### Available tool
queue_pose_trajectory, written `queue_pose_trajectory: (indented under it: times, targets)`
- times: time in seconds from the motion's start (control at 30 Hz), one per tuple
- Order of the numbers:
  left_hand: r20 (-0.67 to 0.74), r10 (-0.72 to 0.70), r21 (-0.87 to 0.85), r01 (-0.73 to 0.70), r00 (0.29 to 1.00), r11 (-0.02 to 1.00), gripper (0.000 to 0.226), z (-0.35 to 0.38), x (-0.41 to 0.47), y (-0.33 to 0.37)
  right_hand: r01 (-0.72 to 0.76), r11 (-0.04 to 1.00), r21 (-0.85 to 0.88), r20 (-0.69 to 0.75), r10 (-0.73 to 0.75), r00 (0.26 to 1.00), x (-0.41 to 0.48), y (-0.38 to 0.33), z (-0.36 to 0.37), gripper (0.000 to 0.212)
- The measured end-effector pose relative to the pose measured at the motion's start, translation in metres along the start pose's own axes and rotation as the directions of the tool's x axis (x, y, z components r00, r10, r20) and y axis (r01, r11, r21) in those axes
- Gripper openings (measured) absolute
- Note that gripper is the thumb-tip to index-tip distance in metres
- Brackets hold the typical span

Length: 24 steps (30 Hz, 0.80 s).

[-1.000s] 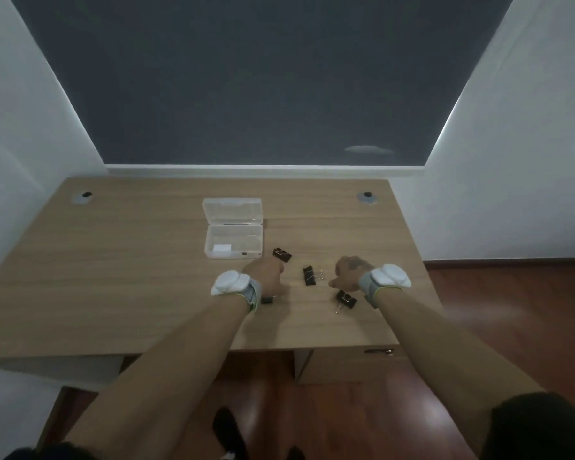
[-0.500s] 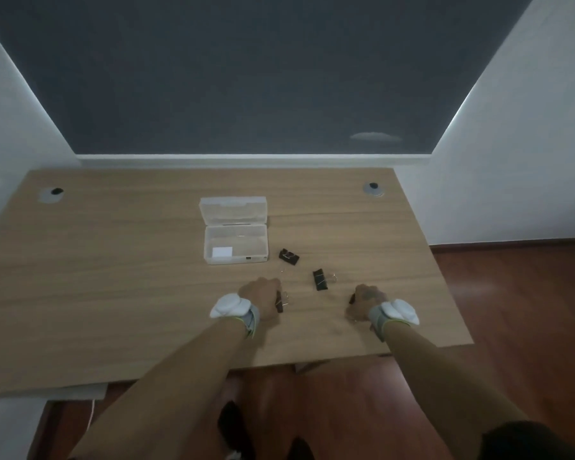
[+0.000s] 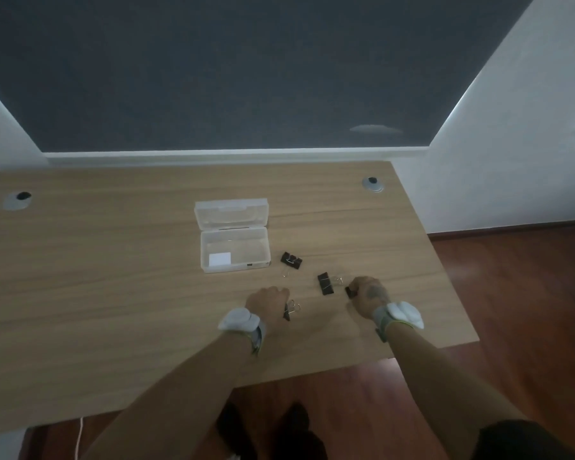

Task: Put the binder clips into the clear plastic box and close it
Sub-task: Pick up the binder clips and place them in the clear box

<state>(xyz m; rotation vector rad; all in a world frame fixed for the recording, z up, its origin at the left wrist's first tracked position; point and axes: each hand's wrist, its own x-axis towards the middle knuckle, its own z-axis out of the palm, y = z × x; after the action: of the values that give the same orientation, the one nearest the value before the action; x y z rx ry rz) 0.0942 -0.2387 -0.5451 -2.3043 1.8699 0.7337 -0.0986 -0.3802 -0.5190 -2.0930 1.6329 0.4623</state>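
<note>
A clear plastic box [image 3: 234,250] lies open mid-table, its lid [image 3: 231,212] flipped back; inside is only a white label. Two black binder clips lie loose on the wood: one [image 3: 291,259] just right of the box, another [image 3: 326,283] nearer me. My left hand [image 3: 269,305] is closed on a third black clip [image 3: 289,310], whose wire handles stick out to the right. My right hand [image 3: 367,295] pinches a fourth black clip [image 3: 350,291] at its fingertips, close to the middle loose clip.
The wooden table [image 3: 113,293] has two round cable grommets, at the back left [image 3: 19,198] and back right [image 3: 373,184]. A dark blind and white walls stand behind. The table's right edge and brown floor lie near my right wrist.
Each hand has closed on a binder clip. My right hand took the clip near the front edge and moved up towards the middle clip. The camera view shifted.
</note>
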Motion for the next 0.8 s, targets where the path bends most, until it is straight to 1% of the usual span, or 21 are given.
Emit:
queue_pose_trajectory:
  times: [0.07,0.13,0.2,0.23,0.3,0.37,0.43,0.47,0.53,0.6,0.7,0.8]
  targets:
    - [-0.016,0.001,0.008,-0.001,1.0,1.0,0.036,-0.002,0.003,0.001,0.089,0.992,0.089,-0.086,-0.082,0.993,0.005,0.006,-0.002,0.043]
    - [-0.027,-0.008,0.017,0.009,1.0,1.0,0.038,-0.003,0.005,0.001,0.142,0.981,0.133,-0.17,-0.119,0.978,0.01,0.01,-0.005,0.055]
    - [-0.04,-0.006,0.012,0.007,0.999,1.0,0.037,-0.004,0.008,0.0,0.103,0.978,0.183,-0.211,-0.064,0.975,0.016,0.012,-0.008,0.059]
    - [-0.045,-0.002,0.009,0.003,0.999,1.0,0.036,-0.004,0.01,0.0,0.056,0.974,0.219,-0.217,-0.008,0.976,0.02,0.013,-0.009,0.055]
    - [-0.056,0.01,-0.001,-0.01,0.998,1.0,0.035,-0.003,0.013,-0.001,-0.06,0.952,0.301,-0.183,0.12,0.976,0.029,0.011,-0.009,0.046]
    - [-0.056,0.003,-0.029,-0.004,0.998,1.0,0.034,-0.002,0.016,-0.002,-0.17,0.918,0.358,-0.081,0.212,0.974,0.039,0.006,-0.011,0.051]
    - [-0.072,0.002,-0.039,-0.005,0.997,0.999,0.033,-0.001,0.019,-0.001,-0.236,0.892,0.386,0.012,0.251,0.968,0.049,0.003,-0.013,0.053]
    - [-0.083,0.006,-0.042,-0.01,0.997,0.999,0.033,0.0,0.021,-0.001,-0.246,0.885,0.394,0.037,0.253,0.967,0.056,0.001,-0.015,0.05]
    - [-0.101,0.018,-0.041,-0.023,0.995,0.999,0.033,0.002,0.024,0.0,-0.247,0.879,0.407,0.047,0.25,0.967,0.066,-0.001,-0.018,0.042]
    - [-0.114,0.031,-0.038,-0.036,0.993,0.999,0.034,0.001,0.027,0.0,-0.238,0.873,0.427,0.048,0.241,0.969,0.078,-0.003,-0.022,0.039]
    - [-0.149,0.086,-0.052,-0.095,0.985,0.994,0.033,-0.009,0.032,-0.007,-0.191,0.881,0.432,0.02,0.202,0.979,0.092,-0.009,-0.033,0.038]
    - [-0.223,0.121,-0.099,-0.146,0.967,0.984,0.041,-0.026,0.034,-0.017,-0.143,0.906,0.399,-0.024,0.166,0.986,0.105,-0.017,-0.043,0.034]
